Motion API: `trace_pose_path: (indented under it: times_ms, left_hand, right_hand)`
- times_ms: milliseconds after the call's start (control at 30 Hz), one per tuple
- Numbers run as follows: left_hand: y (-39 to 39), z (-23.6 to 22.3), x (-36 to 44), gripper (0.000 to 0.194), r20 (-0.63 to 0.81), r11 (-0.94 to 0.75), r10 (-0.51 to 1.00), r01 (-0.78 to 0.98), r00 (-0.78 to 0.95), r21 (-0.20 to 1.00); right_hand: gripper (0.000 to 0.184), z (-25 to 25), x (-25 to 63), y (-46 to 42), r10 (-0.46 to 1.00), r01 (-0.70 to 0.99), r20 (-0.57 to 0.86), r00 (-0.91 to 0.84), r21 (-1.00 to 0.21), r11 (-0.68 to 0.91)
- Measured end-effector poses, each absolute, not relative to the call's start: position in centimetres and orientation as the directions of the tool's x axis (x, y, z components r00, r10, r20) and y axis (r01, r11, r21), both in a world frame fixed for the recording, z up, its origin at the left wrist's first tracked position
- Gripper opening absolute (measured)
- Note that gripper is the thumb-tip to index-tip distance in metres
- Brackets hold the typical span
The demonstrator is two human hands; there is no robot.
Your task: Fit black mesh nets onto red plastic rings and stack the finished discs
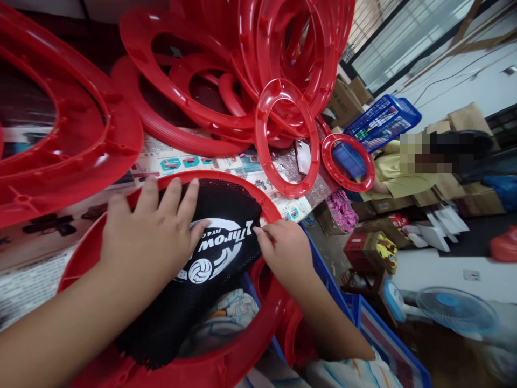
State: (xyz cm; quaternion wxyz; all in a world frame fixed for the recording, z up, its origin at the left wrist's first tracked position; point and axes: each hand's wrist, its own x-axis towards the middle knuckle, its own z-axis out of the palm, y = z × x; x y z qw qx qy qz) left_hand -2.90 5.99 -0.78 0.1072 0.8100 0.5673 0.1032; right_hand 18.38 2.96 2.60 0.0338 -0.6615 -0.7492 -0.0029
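Note:
A black mesh net (238, 207) with white print and a ball drawing lies across a large red plastic ring (258, 334). Along the far rim the net's edge meets the ring; its near end hangs loose over the opening. My left hand (153, 226) rests on the net and the ring's far left side, fingers spread. At the right rim my right hand (285, 245) is closed, thumb and fingertips pinching the net's edge. Its curled fingers are partly hidden.
Many red rings (226, 108) pile up at the back, with a small red ring (286, 178) nearer. A blue basket (388, 121), a person in a yellow shirt (404, 178), cartons, a blue crate (391, 345) and a fan (456, 310) stand to the right.

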Motion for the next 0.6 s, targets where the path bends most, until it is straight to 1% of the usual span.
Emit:
trace_pose_path:
  times_ms: [67,133,233,333,400,500,567,600]
  left_hand:
    - [5.8,-0.5,-3.1,0.073,0.012,-0.280,0.957,0.908,0.291,0.312]
    - [5.6,-0.1,-3.2,0.073,-0.007,-0.226,0.970,0.919,0.241,0.323]
    - [5.4,0.5,-3.2,0.065,-0.029,-0.192,0.978,0.940,0.209,0.282]
    - [5.2,1.3,-3.6,0.058,-0.028,-0.240,0.969,0.958,0.247,0.155]
    - [5.3,1.9,-3.8,0.057,-0.001,-0.284,0.958,0.954,0.286,0.093]
    - [5.7,2.8,-3.9,0.056,0.033,-0.290,0.957,0.951,0.288,0.105]
    - [6.2,2.7,-3.7,0.057,0.059,-0.302,0.953,0.945,0.296,0.129]
    - [6.5,2.4,-3.5,0.056,0.091,-0.342,0.939,0.930,0.332,0.137]
  right_hand:
    - [0.034,2.2,17.7,3.5,0.989,0.988,0.021,-0.143,0.058,0.142]
    - [0.037,2.0,17.2,4.3,0.993,0.985,-0.002,-0.118,0.128,0.117]
    - [0.040,2.0,16.7,5.7,0.993,0.976,-0.044,-0.106,0.186,0.112]
    - [0.033,2.0,16.4,6.5,0.981,0.967,-0.062,-0.182,0.168,0.190]
    - [0.029,1.9,16.4,6.8,0.970,0.960,-0.068,-0.235,0.142,0.242]
    - [0.028,1.7,16.4,7.1,0.956,0.952,-0.067,-0.287,0.088,0.292]
    - [0.024,1.8,16.4,7.2,0.958,0.958,-0.043,-0.284,0.037,0.286]
    - [0.022,1.9,16.5,7.2,0.965,0.965,-0.021,-0.263,0.002,0.263]
